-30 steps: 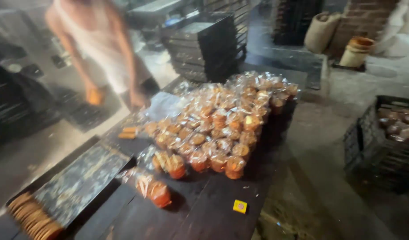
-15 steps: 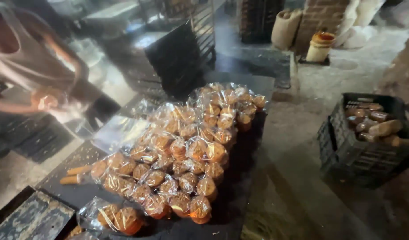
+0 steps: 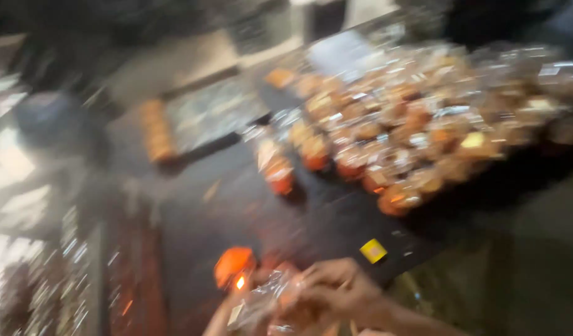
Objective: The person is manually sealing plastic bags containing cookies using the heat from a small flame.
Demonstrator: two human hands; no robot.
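The view is heavily blurred. At the bottom edge my right hand is closed on a clear plastic packet with orange-brown baked pieces inside. Only a strip of my left hand shows, pressed against the packet's lower left; its grip is too blurred to read. Just above the packet sits an orange glowing object with a small bright flame. All of this is over a dark table.
A big heap of similar clear packets covers the table's far right. One separate packet lies nearer. A baking tray with a row of biscuits sits at the back left. A small yellow square lies by my right hand.
The view has swung and dropped closer to the table. The person across the table is out of sight. My hands have come into view holding a packet near a flame.
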